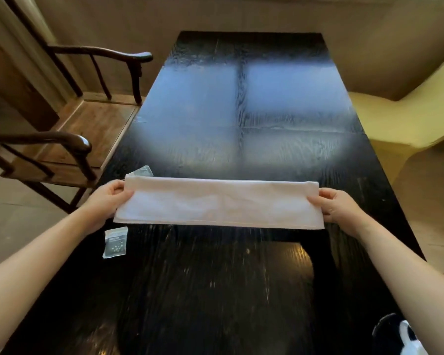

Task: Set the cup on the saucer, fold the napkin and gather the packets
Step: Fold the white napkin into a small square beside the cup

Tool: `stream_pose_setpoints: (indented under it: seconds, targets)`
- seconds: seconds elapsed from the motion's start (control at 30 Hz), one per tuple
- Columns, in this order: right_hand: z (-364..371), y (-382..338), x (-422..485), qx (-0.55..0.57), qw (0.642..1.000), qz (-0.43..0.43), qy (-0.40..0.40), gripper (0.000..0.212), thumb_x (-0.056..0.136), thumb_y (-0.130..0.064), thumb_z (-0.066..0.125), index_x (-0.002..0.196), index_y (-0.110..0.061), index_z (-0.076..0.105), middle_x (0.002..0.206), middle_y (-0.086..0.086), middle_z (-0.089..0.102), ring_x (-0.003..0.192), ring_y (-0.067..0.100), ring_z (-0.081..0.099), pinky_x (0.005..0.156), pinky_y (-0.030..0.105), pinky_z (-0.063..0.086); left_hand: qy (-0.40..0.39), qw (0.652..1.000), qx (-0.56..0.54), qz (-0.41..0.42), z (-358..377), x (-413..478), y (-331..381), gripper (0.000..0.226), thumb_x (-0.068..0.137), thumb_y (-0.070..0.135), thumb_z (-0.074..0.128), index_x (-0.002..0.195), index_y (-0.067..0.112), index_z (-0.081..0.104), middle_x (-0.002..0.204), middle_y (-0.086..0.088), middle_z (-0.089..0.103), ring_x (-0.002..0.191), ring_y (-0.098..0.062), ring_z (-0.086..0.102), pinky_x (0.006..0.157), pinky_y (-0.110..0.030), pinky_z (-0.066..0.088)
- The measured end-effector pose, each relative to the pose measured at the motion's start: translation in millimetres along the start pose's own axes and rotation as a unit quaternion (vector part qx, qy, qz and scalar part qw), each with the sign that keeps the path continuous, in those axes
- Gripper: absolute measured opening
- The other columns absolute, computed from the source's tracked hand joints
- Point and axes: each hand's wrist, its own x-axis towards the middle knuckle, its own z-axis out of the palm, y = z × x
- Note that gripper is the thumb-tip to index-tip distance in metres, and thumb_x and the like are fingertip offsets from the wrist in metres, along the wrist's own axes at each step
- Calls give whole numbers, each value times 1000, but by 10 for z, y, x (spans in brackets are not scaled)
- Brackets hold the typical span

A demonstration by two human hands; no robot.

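A white napkin (219, 202), folded into a long flat strip, is stretched across the black table (241, 111). My left hand (105, 198) pinches its left end and my right hand (337, 206) pinches its right end. One small grey packet (115, 242) lies flat on the table just below my left wrist. A second packet (142, 171) peeks out behind the napkin's far left corner, mostly hidden. No cup or saucer shows in this view.
A dark wooden armchair (69, 139) stands against the table's left side. A pale yellow upholstered seat (408, 119) sits to the right. A black and white object (400, 334) is at the bottom right corner.
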Motion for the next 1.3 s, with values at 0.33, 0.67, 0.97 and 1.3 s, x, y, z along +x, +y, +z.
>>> stream_pose_setpoints:
  seconds: [0.33,0.67,0.97,1.3]
  targets:
    - [185,212,-132,-104,989,67,85,38,87,-12,61,123,-5,53,105,10,61,97,28,62,81,43,56,66,989,124,-42,328,-105,-394,46,80,2,65,124,3,52,96,-14,64,79,-26,61,73,-36,52]
    - [325,277,-242,286,949,96,87,23,85,-17,61,104,-5,62,95,9,67,85,18,64,64,25,56,32,929,321,181,1066,-406,-287,47,90,19,45,134,4,45,142,-18,44,134,-33,38,113,-40,25]
    - [772,503,-477,417,904,-19,96,35,83,-21,61,117,-17,58,116,3,64,107,17,61,88,28,50,-30,820,538,193,1949,-553,-544,71,80,47,-15,147,25,-7,151,8,-22,136,-9,-26,111,-49,-19]
    - [1299,317,-443,29,956,-214,200,23,96,-20,47,113,-17,63,114,3,65,110,11,56,94,24,44,-31,824,534,188,1866,-509,-468,70,77,45,-18,145,28,-12,156,9,-15,144,-13,-16,113,-45,-15]
